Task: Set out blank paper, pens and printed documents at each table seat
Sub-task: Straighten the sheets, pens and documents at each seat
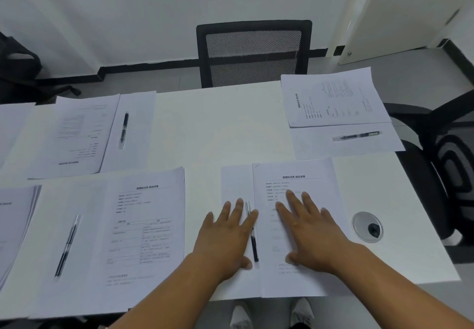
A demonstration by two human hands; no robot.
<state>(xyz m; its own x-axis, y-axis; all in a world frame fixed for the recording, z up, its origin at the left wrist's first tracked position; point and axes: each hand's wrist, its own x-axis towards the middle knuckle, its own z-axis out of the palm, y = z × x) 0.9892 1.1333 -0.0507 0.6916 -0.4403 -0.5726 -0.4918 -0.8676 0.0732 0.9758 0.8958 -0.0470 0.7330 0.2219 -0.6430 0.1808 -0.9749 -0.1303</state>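
White laminate covered the table [223, 126], and several place settings lay across it. At the nearest seat a printed document [297, 226] lay to the right of a blank sheet [234, 185], overlapping that sheet's right edge, with a black pen [252, 236] resting lengthwise on the blank sheet just beside the overlap. The left hand [225, 236] lay flat on the blank sheet, fingers straight and slightly spread, gripping nothing; its forefinger crossed the pen's upper part. The right hand [310, 231] pressed flat on the printed document, fingers likewise straight and spread, thumb stretched toward the pen.

To the left, a second setting lay on the near edge: a printed page [146, 226] next to a blank page carrying a second pen [67, 246]. Across the table at the far left, a third document [79, 136] sat upside down to the camera, with a third pen [124, 130] on the paper beside it. At the far right, a fourth document [333, 98] lay turned sideways, overlapping a blank sheet that held a fourth pen [357, 136].

A black mesh chair [254, 51] stood at the far side of the table, and another chair [441, 154] stood at the right end. A round cable grommet [367, 226] was set in the tabletop near the right hand.
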